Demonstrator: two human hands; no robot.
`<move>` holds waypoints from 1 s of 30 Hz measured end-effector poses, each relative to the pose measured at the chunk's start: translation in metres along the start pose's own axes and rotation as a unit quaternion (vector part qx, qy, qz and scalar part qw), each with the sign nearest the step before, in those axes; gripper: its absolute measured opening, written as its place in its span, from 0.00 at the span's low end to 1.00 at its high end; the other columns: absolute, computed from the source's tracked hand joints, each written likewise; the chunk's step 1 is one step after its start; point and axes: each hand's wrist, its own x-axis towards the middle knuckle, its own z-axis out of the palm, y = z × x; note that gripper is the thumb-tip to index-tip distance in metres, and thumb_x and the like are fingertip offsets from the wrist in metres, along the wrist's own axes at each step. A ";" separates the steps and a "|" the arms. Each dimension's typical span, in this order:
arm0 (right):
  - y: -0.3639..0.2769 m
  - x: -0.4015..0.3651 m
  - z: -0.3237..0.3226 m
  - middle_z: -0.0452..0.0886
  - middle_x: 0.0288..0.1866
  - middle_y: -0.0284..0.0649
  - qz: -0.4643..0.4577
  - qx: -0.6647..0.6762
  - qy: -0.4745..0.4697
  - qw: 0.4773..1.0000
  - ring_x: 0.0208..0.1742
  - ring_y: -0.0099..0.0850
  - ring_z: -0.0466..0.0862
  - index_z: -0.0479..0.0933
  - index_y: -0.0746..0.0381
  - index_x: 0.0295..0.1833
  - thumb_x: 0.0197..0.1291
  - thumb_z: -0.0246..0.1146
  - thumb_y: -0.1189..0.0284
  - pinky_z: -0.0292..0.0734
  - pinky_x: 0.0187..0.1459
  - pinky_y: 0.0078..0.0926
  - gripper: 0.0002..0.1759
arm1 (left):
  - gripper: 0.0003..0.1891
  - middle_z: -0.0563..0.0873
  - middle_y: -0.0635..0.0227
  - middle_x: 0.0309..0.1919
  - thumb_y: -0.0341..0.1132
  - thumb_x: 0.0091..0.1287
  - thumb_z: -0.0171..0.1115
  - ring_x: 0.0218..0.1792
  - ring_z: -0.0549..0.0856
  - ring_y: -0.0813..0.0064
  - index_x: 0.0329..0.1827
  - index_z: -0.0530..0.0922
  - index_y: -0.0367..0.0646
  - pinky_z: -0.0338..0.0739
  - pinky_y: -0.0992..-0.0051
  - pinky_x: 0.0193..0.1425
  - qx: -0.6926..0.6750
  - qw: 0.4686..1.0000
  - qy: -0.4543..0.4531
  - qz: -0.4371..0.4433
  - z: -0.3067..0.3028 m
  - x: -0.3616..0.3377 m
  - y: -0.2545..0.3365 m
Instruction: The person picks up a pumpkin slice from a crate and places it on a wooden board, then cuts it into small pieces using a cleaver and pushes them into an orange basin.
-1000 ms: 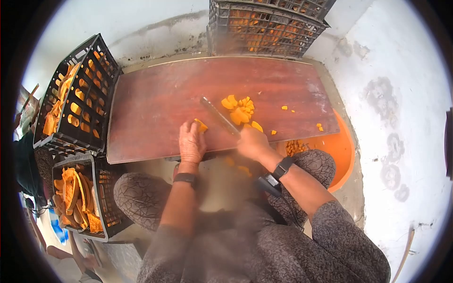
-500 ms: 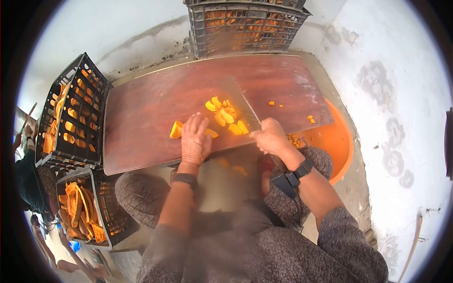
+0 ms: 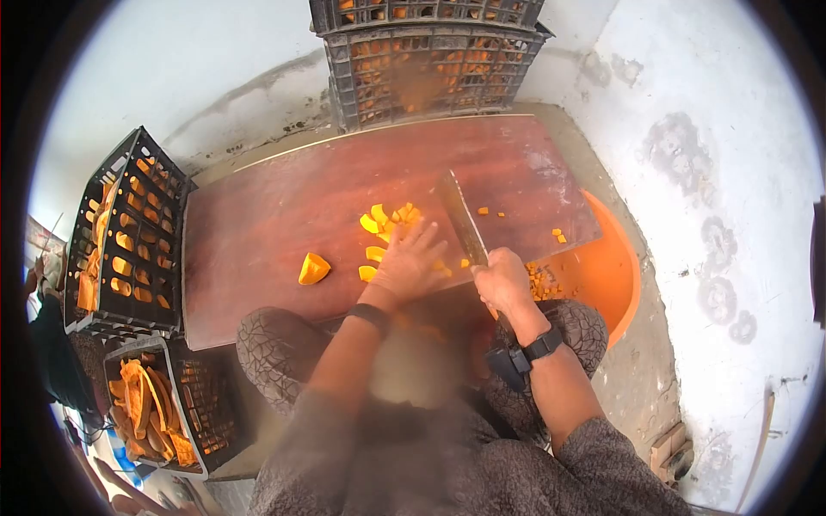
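Note:
My left hand (image 3: 409, 263) lies with fingers spread over a group of cut yellow-orange pumpkin pieces (image 3: 372, 223) on the reddish-brown board (image 3: 267, 206). It partly hides some of them. My right hand (image 3: 502, 282) is closed round the handle of a large knife (image 3: 463, 217). The blade points away from me, just right of the pieces, and looks tilted over the board. A larger pumpkin wedge (image 3: 314, 269) sits apart to the left. Small pumpkin bits (image 3: 558, 236) are scattered on the board's right side.
An orange tub (image 3: 618, 275) with small cubes stands beneath the board's right edge. Black crates (image 3: 129, 236) of pumpkin pieces stand at left, with a lower crate (image 3: 204, 404) of peel-like strips. Stacked crates (image 3: 430, 73) stand at the back. A white wall (image 3: 731, 172) bounds the right.
My left hand has moved right from beside the wedge onto the cut pieces, its fingers now spread. The knife has shifted slightly right, away from the pieces. The camera view has shifted too.

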 end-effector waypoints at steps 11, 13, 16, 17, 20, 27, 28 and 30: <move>-0.015 -0.004 0.005 0.84 0.38 0.58 0.069 -0.017 -0.043 0.997 0.45 0.54 0.85 0.84 0.67 0.38 0.57 0.61 0.69 0.78 0.48 0.49 0.12 | 0.20 0.74 0.53 0.67 0.46 0.58 0.70 0.72 0.69 0.56 0.50 0.81 0.46 0.59 0.51 0.72 0.017 0.990 0.055 -0.127 -0.003 -0.029 -0.023; -0.020 -0.007 0.005 0.85 0.38 0.57 0.066 -0.020 -0.060 0.996 0.45 0.54 0.85 0.84 0.67 0.38 0.57 0.62 0.67 0.78 0.48 0.48 0.13 | 0.20 0.74 0.53 0.67 0.46 0.58 0.71 0.71 0.71 0.56 0.49 0.81 0.45 0.60 0.51 0.72 0.054 0.981 0.077 -0.172 -0.008 -0.039 -0.027; -0.022 -0.014 0.013 0.83 0.28 0.55 -0.012 -0.058 -0.025 0.998 0.36 0.53 0.86 0.79 0.71 0.31 0.59 0.64 0.67 0.79 0.42 0.45 0.15 | 0.18 0.75 0.54 0.66 0.44 0.58 0.70 0.70 0.72 0.56 0.46 0.82 0.43 0.61 0.49 0.70 0.078 0.976 0.086 -0.184 -0.015 -0.051 -0.032; -0.024 -0.015 0.014 0.83 0.28 0.55 -0.013 -0.055 -0.026 0.998 0.36 0.53 0.86 0.79 0.71 0.31 0.59 0.64 0.67 0.79 0.42 0.45 0.15 | 0.18 0.75 0.54 0.66 0.44 0.58 0.70 0.70 0.71 0.57 0.45 0.82 0.42 0.61 0.47 0.69 0.092 0.974 0.097 -0.183 -0.016 -0.054 -0.034; -0.034 -0.021 0.013 0.84 0.38 0.58 -0.013 -0.063 -0.061 0.996 0.46 0.57 0.84 0.81 0.70 0.35 0.58 0.65 0.65 0.77 0.49 0.47 0.16 | 0.16 0.74 0.54 0.66 0.42 0.59 0.69 0.70 0.71 0.56 0.45 0.82 0.41 0.60 0.46 0.70 0.104 0.971 0.086 -0.197 -0.017 -0.064 -0.037; -0.036 -0.029 0.022 0.84 0.39 0.58 -0.054 -0.078 -0.079 0.992 0.45 0.55 0.84 0.83 0.67 0.38 0.58 0.62 0.66 0.78 0.49 0.48 0.14 | 0.17 0.78 0.56 0.61 0.40 0.61 0.68 0.60 0.77 0.54 0.49 0.81 0.39 0.69 0.55 0.65 0.063 0.980 0.081 -0.172 -0.031 -0.059 -0.020; -0.036 -0.029 0.022 0.85 0.39 0.56 -0.054 -0.081 -0.084 0.992 0.44 0.55 0.84 0.83 0.66 0.38 0.57 0.62 0.68 0.78 0.47 0.48 0.11 | 0.17 0.80 0.57 0.56 0.39 0.62 0.67 0.55 0.79 0.54 0.50 0.80 0.39 0.73 0.58 0.62 0.039 0.983 0.066 -0.168 -0.029 -0.061 -0.018; -0.036 -0.028 0.024 0.85 0.39 0.57 -0.059 -0.089 -0.084 0.991 0.45 0.55 0.84 0.83 0.66 0.38 0.56 0.62 0.69 0.78 0.47 0.49 0.11 | 0.17 0.80 0.57 0.54 0.39 0.63 0.67 0.54 0.80 0.55 0.50 0.80 0.39 0.74 0.58 0.62 0.040 0.983 0.035 -0.174 -0.025 -0.063 -0.012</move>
